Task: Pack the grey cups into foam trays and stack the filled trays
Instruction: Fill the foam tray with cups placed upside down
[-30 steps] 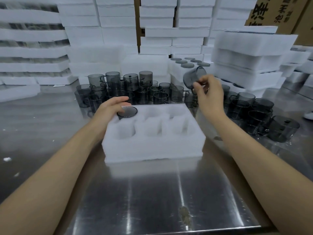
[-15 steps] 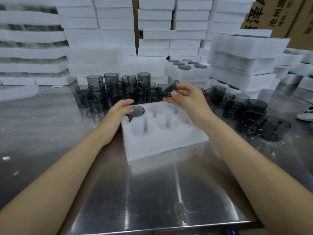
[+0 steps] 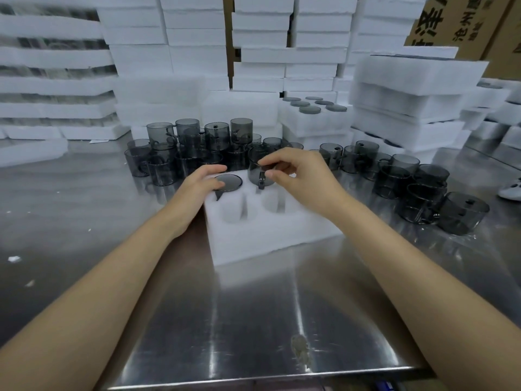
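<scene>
A white foam tray [image 3: 267,235] with round pockets lies on the steel table in front of me. One grey cup [image 3: 229,182] sits upside down in its far left pocket. My left hand [image 3: 197,190] rests on the tray's far left corner beside that cup, fingers loosely bent. My right hand [image 3: 304,176] pinches the rim of a second grey cup [image 3: 258,169], holding it over the far middle pocket with its handle towards me. Loose grey cups [image 3: 197,148] crowd the table behind the tray.
More grey cups [image 3: 417,187] stand to the right of the tray. A filled tray [image 3: 313,117] and stacks of foam trays [image 3: 406,88] rise behind and to the right. Cardboard boxes [image 3: 465,21] stand at the far right. The table's front edge [image 3: 253,382] is near me.
My right hand has carried the cup from the right down to the tray's far middle pocket and turned it. The tray has shifted right and swung round. My left hand stayed at its corner.
</scene>
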